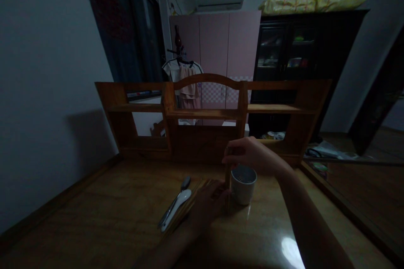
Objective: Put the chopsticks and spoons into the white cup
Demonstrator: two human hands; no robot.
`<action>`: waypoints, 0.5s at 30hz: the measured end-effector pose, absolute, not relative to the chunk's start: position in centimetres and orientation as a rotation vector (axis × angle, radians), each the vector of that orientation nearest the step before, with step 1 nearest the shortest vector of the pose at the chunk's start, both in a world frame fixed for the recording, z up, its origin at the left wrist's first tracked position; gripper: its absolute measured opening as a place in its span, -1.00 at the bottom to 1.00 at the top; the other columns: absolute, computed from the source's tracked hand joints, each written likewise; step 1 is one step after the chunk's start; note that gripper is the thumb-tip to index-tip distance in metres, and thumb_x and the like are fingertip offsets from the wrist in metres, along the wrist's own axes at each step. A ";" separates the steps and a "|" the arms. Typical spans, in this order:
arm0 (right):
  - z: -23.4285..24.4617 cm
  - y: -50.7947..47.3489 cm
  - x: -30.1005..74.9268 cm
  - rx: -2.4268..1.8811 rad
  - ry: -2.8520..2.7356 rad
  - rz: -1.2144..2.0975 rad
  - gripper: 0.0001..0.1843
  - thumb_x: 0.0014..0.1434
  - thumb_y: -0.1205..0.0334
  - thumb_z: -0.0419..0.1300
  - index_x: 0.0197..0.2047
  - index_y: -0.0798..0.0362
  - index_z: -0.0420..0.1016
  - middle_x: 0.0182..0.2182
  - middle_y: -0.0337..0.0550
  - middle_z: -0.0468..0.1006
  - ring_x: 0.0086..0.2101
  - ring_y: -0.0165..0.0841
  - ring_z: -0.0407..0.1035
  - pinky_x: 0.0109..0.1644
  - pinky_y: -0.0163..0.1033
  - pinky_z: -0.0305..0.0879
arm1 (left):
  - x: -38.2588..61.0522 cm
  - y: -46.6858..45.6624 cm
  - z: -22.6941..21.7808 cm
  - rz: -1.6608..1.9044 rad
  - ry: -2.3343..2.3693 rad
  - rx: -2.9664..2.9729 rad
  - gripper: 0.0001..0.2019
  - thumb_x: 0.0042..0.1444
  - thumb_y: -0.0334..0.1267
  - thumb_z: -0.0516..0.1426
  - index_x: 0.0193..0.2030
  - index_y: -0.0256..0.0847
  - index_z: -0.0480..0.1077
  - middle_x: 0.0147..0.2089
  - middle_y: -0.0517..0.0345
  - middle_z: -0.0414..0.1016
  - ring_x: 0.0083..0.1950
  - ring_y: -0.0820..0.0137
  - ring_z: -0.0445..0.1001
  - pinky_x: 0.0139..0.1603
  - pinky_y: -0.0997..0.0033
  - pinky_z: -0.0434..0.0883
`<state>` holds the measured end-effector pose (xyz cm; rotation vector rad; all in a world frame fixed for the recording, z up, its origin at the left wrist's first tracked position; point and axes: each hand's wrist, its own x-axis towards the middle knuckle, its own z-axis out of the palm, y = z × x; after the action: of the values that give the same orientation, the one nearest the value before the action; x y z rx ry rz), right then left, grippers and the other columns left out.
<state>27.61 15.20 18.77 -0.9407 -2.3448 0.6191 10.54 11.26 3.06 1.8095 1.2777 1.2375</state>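
Note:
My right hand [246, 155] pinches the top of some upright chopsticks [227, 176]; how many is too dark to tell. Lower down, the fingers of my left hand [210, 201] close round the same chopsticks near the tabletop. Just right of them stands a grey, metal-looking cup [243, 189] with small holes inside, apart from my left fingers. More chopsticks [187, 210] lie on the table, partly hidden under my left hand. Beside these, to the left, are a white spoon [183, 196] and a dark metal spoon [185, 183].
The glossy wooden table [104, 210] has a low wooden shelf unit [205, 113] along its back edge. A wall [53, 92] borders the left side. Behind stand a pink wardrobe [213, 46] and a dark cabinet [284, 75]. The room is dim.

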 end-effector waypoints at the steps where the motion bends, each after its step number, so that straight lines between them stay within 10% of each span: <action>1: 18.8 15.2 27.7 -0.940 -2.347 0.629 -0.73 0.14 0.01 0.25 -0.34 0.07 0.53 -0.51 -0.22 0.56 -0.45 -0.37 0.46 -0.45 -0.36 0.21 | 10.5 11.3 3.0 1.225 1.258 1.822 -0.77 0.14 -0.09 0.13 -0.13 -0.12 0.46 -0.21 0.15 0.62 -0.23 0.34 0.58 -0.23 0.42 0.46; 15: 18.8 15.4 27.7 -0.889 -2.331 0.789 -0.74 0.13 0.03 0.25 -0.32 0.07 0.53 -0.51 -0.22 0.57 -0.45 -0.36 0.49 -0.45 -0.37 0.28 | 10.5 11.2 3.9 1.157 1.237 1.917 -0.77 0.14 -0.09 0.13 -0.19 -0.15 0.52 -0.23 0.15 0.64 -0.27 0.34 0.58 -0.25 0.44 0.43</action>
<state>27.71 15.41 18.78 -0.8888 -2.3308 0.7894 10.51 11.18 3.91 1.9165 1.2370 1.1570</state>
